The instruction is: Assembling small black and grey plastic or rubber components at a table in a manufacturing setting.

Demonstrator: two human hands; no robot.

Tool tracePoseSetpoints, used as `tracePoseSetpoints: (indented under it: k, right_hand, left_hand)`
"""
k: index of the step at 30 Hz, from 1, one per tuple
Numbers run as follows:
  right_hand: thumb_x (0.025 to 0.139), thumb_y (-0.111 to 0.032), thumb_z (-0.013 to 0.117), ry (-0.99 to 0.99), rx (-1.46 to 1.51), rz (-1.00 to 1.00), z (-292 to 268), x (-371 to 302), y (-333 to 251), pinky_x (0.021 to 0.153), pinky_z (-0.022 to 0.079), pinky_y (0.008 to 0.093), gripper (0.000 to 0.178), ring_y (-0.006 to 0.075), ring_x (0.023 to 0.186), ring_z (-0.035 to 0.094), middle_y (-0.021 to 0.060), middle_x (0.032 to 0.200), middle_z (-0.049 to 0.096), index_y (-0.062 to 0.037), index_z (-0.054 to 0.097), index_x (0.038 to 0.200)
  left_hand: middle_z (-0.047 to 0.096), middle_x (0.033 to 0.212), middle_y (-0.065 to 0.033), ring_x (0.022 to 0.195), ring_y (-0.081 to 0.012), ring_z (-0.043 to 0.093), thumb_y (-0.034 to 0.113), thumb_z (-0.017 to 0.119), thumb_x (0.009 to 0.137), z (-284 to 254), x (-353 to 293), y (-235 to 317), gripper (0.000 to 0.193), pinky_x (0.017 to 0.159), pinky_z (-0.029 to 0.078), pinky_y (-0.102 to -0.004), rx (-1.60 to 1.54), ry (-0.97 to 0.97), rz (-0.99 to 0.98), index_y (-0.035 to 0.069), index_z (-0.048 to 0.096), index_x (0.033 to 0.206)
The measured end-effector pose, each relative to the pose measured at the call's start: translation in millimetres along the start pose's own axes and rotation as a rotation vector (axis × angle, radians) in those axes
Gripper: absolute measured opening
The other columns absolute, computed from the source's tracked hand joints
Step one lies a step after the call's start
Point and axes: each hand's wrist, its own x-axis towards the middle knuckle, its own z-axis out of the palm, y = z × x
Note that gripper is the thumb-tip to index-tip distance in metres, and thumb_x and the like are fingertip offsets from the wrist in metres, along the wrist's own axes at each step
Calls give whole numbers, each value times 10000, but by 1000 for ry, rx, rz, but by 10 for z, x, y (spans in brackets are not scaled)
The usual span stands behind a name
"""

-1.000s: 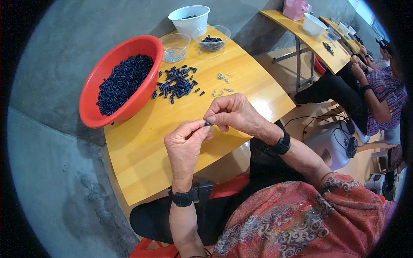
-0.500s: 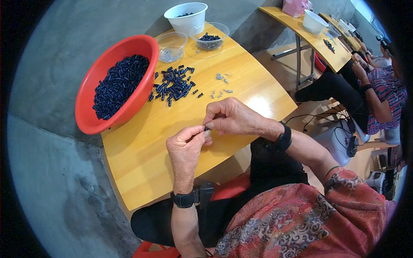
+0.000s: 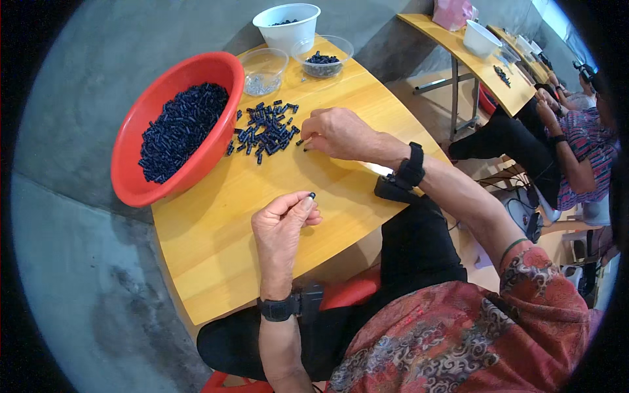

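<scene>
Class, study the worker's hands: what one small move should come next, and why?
Probably the right hand should pinch one of the loose dark pieces beside it: they lie close, apart from the pile, and the left hand holds a small dark part. Whether the right grips one is unclear.

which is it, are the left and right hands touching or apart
Apart. The head view shows a plain strip of bare yellow tabletop between the left hand and the right hand.
</scene>
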Motion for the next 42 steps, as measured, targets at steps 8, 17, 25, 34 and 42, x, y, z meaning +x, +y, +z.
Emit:
tracePoseSetpoints:
  k: [8, 17, 25, 34, 42]
  right_hand:
    - [728, -128, 633, -54, -6, -75, 87, 39, -38, 607, 498, 397, 86, 316, 683, 625, 129, 735, 632, -46, 607, 735]
    - [779, -69, 644, -243, 668, 145, -352, -185, -632, 540, 485, 279, 79, 122, 597, 617, 45, 672, 624, -6, 616, 818]
    - [802, 19, 602, -179, 659, 17, -344, -250, -691, 588, 497, 222, 87, 98, 656, 622, 56, 771, 625, 16, 632, 883]
    - [762, -32, 610, -86, 585, 4, -261, -256, -725, 590, 508, 327, 67, 223, 658, 654, 114, 719, 646, -20, 649, 816]
    - [739, -25, 622, -52, 524, -42, -282, -261, -735, 625, 500, 361, 62, 277, 694, 639, 125, 723, 640, -26, 650, 794]
  left_hand:
    - [653, 819, -88, 681, -125, 622, 107, 640, 854, -68, -5, 76, 199, 643, 543, -259, -62, 39, -35, -34, 644, 994]
    - [649, 834, -86, 685, -117, 607, 95, 627, 860, -142, 5, 93, 204, 648, 526, -253, -80, 45, 2, -38, 635, 1015]
    - [652, 801, -83, 664, -109, 604, 78, 637, 855, -116, 8, 110, 191, 624, 523, -237, -104, 64, 25, -55, 646, 992]
    - [650, 834, -80, 694, -112, 601, 95, 631, 856, -136, -17, 125, 214, 627, 509, -241, -75, 48, 13, -45, 633, 1019]
    - [649, 837, -80, 694, -108, 600, 104, 635, 857, -120, -3, 97, 213, 628, 514, -242, -109, 62, 9, -39, 635, 1015]
